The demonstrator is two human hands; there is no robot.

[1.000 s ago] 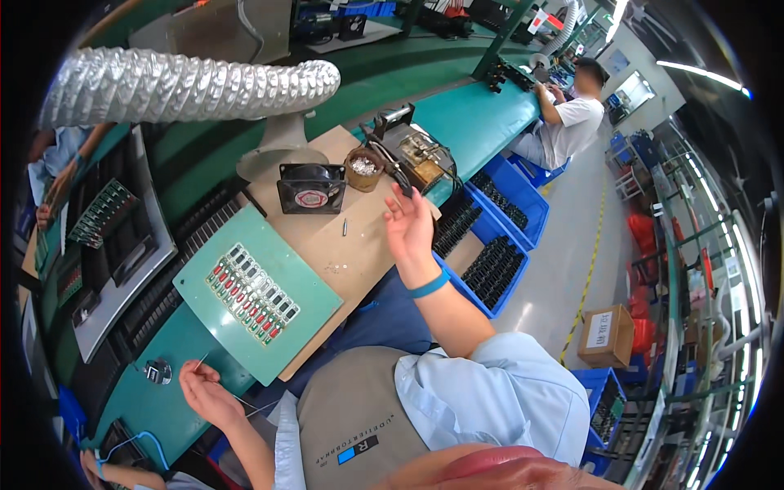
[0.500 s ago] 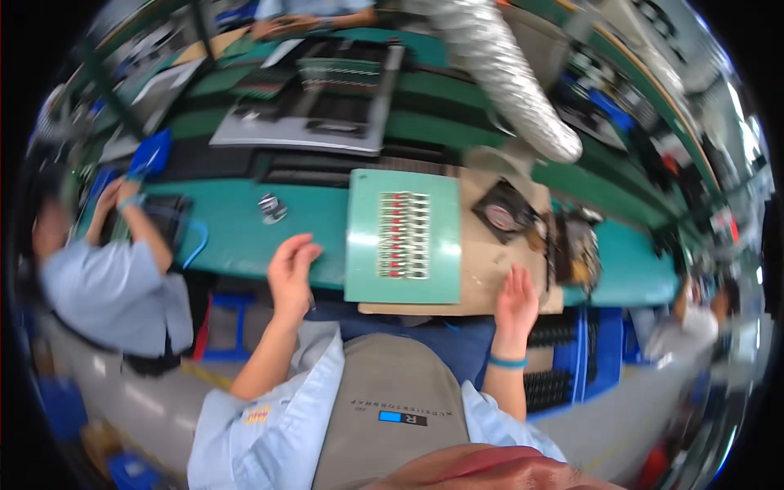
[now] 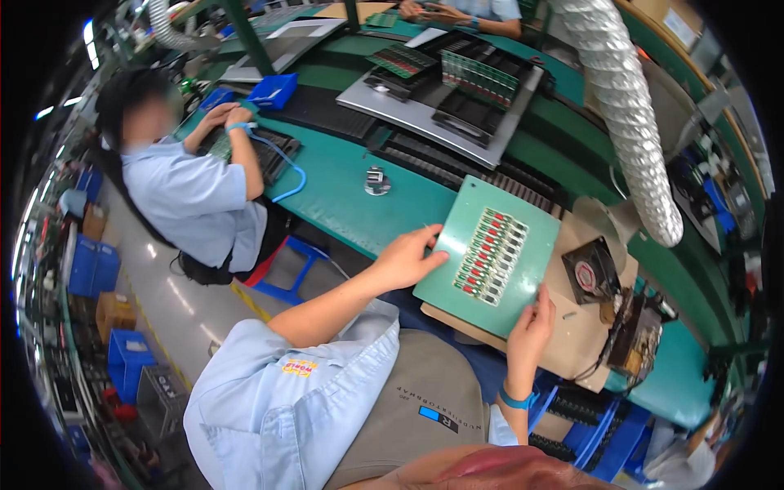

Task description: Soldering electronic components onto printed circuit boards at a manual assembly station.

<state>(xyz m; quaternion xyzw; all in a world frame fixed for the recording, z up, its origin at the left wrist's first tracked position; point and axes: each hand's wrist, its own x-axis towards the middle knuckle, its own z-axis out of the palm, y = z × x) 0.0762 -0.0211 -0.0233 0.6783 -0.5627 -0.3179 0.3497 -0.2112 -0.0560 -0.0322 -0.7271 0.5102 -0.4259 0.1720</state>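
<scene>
Both bare hands have come in to the flat, rectangular green board (image 3: 537, 245) from half a second ago, when they hung apart from it, and the view has turned as well.

At far left, a seated co-worker in a pale blue cloth shirt (image 3: 192, 188) bends over the smooth green bench (image 3: 335, 188), beside a looped, bright blue cord (image 3: 290, 189). Farther right on the bench lies a small, shiny, metallic-looking object (image 3: 376, 181).

Next comes the left hand (image 3: 408, 260), gripping the board's left edge, thumb over the top face and fingers curled at the rim. Slanting across the board, which lies over a matte brown sheet (image 3: 584, 359), run close rows of tiny red, green, pale and black parts (image 3: 490, 257).

At its right edge, near the lower corner, is the right hand (image 3: 532, 327), fingers bent along the rim; how firmly they grip, I cannot tell. A smooth teal band (image 3: 517, 398) rings that wrist. Beyond stand a square black fan (image 3: 594, 282) and a crinkled silver duct (image 3: 621, 106), ribbed along its length.
</scene>
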